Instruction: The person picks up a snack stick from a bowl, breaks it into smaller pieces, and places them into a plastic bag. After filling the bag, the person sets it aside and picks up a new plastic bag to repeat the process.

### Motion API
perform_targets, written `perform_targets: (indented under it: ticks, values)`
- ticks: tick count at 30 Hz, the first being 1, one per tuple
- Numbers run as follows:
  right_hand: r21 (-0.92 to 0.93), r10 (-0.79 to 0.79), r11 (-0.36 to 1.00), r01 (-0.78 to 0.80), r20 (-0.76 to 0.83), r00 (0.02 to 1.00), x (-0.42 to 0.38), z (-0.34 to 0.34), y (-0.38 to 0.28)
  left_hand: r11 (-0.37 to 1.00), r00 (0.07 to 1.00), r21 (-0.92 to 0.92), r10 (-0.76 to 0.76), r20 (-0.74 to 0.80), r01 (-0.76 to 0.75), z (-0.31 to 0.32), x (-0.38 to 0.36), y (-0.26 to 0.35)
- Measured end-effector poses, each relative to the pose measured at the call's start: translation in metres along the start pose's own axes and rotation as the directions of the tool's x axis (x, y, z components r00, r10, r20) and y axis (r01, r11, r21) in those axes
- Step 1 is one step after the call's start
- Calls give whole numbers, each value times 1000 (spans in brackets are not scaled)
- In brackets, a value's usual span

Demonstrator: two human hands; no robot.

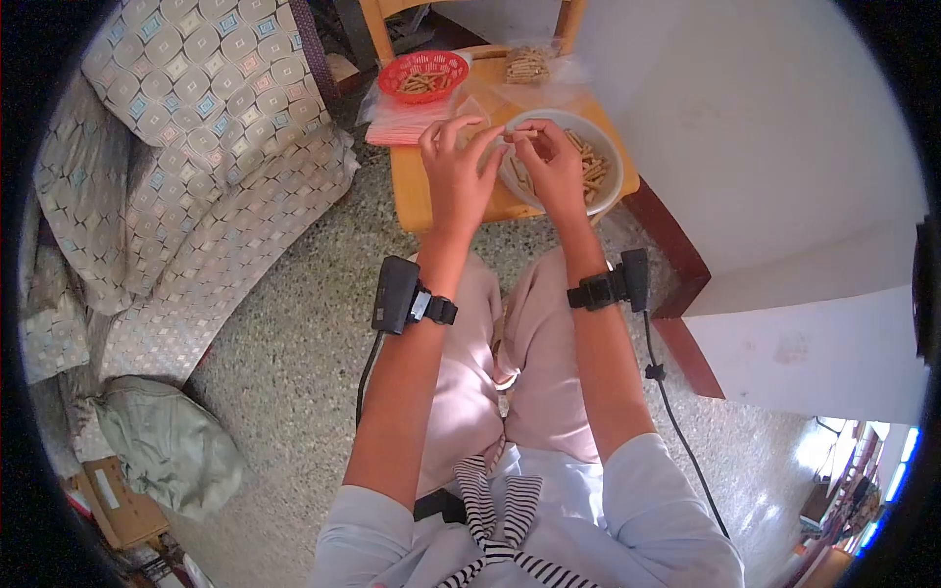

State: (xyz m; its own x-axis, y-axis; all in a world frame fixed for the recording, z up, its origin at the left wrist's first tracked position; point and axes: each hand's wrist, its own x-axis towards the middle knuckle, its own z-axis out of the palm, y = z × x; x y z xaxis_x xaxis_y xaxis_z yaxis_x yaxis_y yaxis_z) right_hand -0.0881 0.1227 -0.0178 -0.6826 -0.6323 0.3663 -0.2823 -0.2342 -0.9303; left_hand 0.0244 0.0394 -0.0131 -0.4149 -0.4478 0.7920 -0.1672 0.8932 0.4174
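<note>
My right hand (554, 171) pinches a small tan stick-like piece (523, 134) between thumb and fingers, above the left rim of a white bowl (615, 196). Many similar tan sticks (594, 169) lie in the bowl; their exact kind is too small to tell. Facing it, my left hand (459, 169) has its fingers spread, with the index fingertip at the left end of the piece. A gap shows between that fingertip and the thumb. Below the left hand is the wooden chair seat (414, 186) that carries the bowl.
A red plastic basket (390, 86) with more sticks stands at the seat's back left, beside a stack of pink-striped plastic bags (397, 131). Farther back lies a clear bag of sticks (527, 67). A white wall (745, 127) rises on the right, a patterned cloth cover (225, 186) on the left.
</note>
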Motion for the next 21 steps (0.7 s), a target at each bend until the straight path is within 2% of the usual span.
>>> perform_targets:
  ticks: [6, 10, 12, 21]
  values:
    - [32, -32, 999, 29, 102, 994, 1, 0, -1, 998, 998, 35, -54, -40, 55, -3, 1, -2]
    - [8, 5, 1000, -6, 129, 992, 0, 0, -5, 997, 996, 3, -77, -54, 77, -4, 1, -5]
    - [130, -9, 991, -6, 116, 993, 0, 1, -3, 997, 996, -5, -71, -51, 71, -4, 2, -4]
    - [178, -30, 984, 4, 141, 990, 3, 3, -7, 998, 995, -55, -45, -84, 41, -2, 3, -1]
